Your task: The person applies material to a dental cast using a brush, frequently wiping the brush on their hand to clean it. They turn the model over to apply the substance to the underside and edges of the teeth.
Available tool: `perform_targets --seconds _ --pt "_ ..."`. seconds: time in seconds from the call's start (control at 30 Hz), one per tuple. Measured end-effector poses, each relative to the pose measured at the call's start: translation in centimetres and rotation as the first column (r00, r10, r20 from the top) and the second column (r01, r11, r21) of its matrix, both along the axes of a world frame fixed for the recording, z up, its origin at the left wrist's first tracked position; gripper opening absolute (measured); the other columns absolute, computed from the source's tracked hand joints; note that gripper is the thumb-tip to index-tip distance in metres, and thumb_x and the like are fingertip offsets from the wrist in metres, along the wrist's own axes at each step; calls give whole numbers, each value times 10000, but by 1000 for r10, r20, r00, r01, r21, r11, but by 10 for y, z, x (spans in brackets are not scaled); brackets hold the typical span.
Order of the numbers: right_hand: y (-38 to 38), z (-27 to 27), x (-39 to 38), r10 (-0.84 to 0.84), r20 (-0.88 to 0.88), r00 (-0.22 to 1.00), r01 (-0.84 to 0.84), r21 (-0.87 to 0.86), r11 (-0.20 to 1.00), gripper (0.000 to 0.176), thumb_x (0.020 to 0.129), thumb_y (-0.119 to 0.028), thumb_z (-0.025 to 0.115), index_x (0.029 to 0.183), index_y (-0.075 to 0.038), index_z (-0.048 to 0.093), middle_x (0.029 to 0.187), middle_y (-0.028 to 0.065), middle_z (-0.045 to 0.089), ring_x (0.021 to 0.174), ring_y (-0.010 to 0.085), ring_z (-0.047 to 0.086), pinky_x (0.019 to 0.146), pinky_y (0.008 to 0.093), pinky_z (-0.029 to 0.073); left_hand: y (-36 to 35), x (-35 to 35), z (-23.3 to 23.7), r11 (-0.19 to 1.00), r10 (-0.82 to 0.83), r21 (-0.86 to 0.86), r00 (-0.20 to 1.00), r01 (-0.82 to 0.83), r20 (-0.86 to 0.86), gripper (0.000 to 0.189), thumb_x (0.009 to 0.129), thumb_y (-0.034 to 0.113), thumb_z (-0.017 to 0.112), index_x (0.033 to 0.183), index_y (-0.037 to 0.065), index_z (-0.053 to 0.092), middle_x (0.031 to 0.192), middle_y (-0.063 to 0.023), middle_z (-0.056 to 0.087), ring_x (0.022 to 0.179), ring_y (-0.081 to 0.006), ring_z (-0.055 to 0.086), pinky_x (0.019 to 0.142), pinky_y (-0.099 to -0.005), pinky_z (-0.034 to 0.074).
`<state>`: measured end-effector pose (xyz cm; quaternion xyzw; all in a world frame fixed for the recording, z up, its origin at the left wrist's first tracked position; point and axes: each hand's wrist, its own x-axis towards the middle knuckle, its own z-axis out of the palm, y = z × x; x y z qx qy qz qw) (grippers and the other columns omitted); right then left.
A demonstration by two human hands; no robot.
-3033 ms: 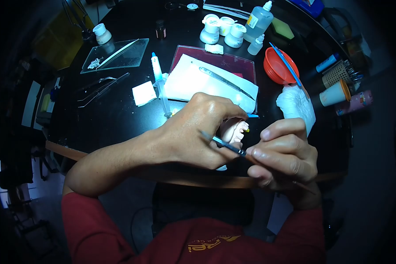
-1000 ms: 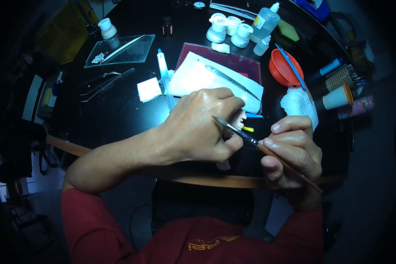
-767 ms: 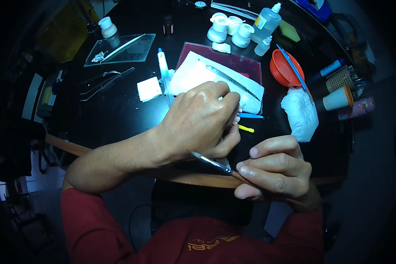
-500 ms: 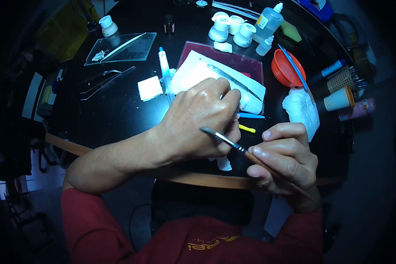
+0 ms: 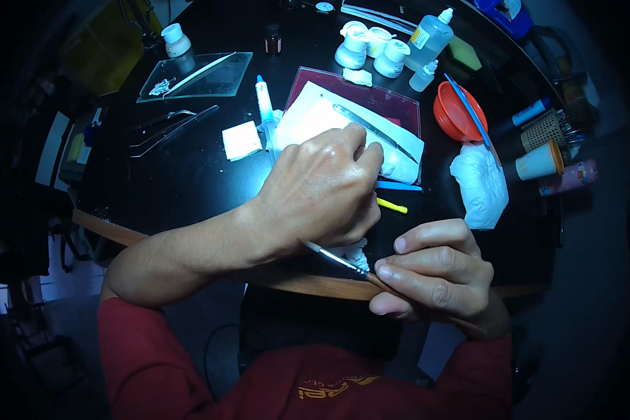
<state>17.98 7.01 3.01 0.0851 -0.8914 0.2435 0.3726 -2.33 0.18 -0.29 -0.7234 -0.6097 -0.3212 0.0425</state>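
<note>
My left hand is curled into a fist, back upward, over the near edge of a white paper sheet. Whatever its fingers hold is hidden beneath. In my right hand is a thin brush with a metal collar and brown handle, its tip pointing left beside the left wrist. A crumpled white tissue lies partly behind the brush. Beyond my left hand, a slim dark metal instrument rests on the paper. A blue stick and a yellow stick stick out right of the fist.
A dark red slab lies under the paper. Left are a syringe, gauze pad, tweezers and glass plate. White jars and a clear bottle stand behind. Red bowls and a tissue wad sit right.
My right hand has moved down and slightly left with the brush, whose tip has dropped from over the back of my left hand to beside the wrist. My left hand stays nearly still.
</note>
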Motion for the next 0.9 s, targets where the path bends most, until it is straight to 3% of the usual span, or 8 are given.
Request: perform_targets --seconds 0.37,0.63,0.9 --pt "13 6 8 -229 -56 972 232 59 971 315 841 -246 884 1031 -23 767 876 57 725 867 240 659 681 307 559 0 -1 -1 1000 -29 7 999 29 17 538 680 130 828 1176 19 653 1039 -164 623 892 -328 680 713 -433 580" --pt "3 3 2 -47 -9 999 47 15 999 311 787 -235 914 991 -38 786 862 34 739 852 210 670 689 287 565 1 -1 1 999 -30 -14 1000 30 -1 537 678 131 820 1179 35 649 1022 -144 603 892 -317 666 700 -431 571" --pt "13 7 9 -206 -29 978 207 53 977 322 828 -241 892 1037 -33 765 877 45 728 861 238 660 687 299 560 0 -1 -1 999 -39 12 999 40 -10 542 673 139 821 1179 46 648 1031 -137 595 893 -310 657 689 -429 566"
